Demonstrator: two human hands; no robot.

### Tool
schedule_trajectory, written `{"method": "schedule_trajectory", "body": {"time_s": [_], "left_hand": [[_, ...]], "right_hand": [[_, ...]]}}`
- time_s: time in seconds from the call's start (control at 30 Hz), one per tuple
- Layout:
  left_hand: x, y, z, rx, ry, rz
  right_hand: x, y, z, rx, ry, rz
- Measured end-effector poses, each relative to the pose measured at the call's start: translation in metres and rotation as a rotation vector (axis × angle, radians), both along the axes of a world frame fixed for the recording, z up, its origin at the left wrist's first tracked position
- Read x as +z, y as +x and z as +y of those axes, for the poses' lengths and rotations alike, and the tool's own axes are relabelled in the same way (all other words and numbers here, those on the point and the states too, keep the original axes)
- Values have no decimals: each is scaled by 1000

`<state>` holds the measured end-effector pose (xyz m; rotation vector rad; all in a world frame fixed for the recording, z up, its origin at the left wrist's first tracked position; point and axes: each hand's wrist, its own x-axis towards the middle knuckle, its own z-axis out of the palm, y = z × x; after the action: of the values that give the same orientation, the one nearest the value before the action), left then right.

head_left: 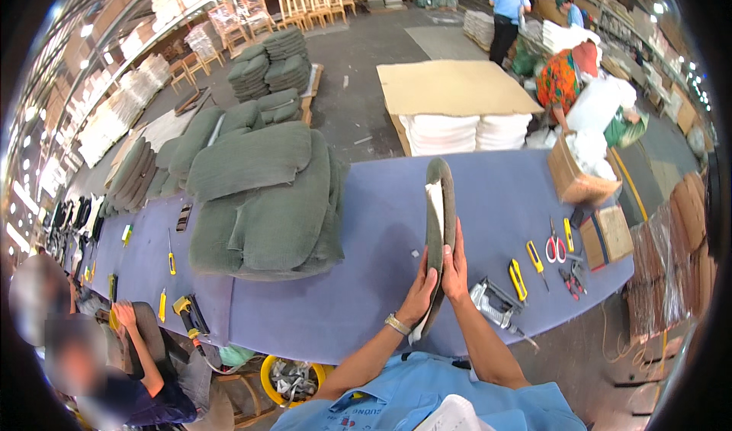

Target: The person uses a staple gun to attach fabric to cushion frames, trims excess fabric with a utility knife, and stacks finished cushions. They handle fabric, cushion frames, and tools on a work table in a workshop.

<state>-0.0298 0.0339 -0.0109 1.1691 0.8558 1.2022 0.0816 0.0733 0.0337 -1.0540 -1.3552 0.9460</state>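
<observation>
Upright on its edge above the blue-grey table [374, 217], a dark green upholstered chair pad [441, 202] stands between my two hands. White material shows along its left side. My left hand [418, 297] is closed on the lower left part of the pad. Higher up on the other side, my right hand [455, 267] presses its palm and fingers against the pad's right face. To the left rises a stack of similar green cushions [267, 217]. Nearest to my right forearm lies a grey staple gun [496, 303].
Yellow-handled tools [518, 280], red-handled scissors [555, 244], pliers [570, 282] and a cardboard box [583, 173] are at the right. Another staple gun [191, 317] lies left, near a co-worker [145, 370]. A yellow bucket [276, 381] stands below the front edge.
</observation>
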Motion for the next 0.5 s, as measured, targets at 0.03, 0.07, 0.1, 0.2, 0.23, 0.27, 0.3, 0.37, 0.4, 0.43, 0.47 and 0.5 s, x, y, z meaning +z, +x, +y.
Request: {"method": "schedule_trajectory", "body": {"time_s": [0.03,0.07,0.1,0.2,0.23,0.27,0.3,0.37,0.4,0.43,0.47,0.5], "left_hand": [[3,4,1,15,-19,-19],[-2,8,0,3,-22,-24],[-11,8,-4,-9,-26,-29],[-22,1,-22,-43,-40,-152],[-21,-6,-28,-67,-41,-206],[-19,-14,-35,-69,-119,-260],[-17,-20,-41,-74,-198,-315],[-12,-25,-40,-54,-276,-340],[-3,-25,-32,-41,-284,-307],[11,-25,-24,-29,-300,-271],[29,-19,-10,28,-221,-147],[28,-17,10,75,-103,-109]], "right_hand": [[1,1,4,11,-53,29],[-4,5,4,40,-39,59],[-11,9,2,69,-27,90],[-19,15,-10,114,100,46],[-19,21,-12,142,79,82],[-22,28,-15,172,47,122],[-25,35,-15,201,14,162],[-27,48,-15,264,-68,236],[-21,54,0,296,-129,380],[-15,55,21,322,-196,527],[-11,53,35,290,-163,492],[-6,48,48,270,-130,457]]}}
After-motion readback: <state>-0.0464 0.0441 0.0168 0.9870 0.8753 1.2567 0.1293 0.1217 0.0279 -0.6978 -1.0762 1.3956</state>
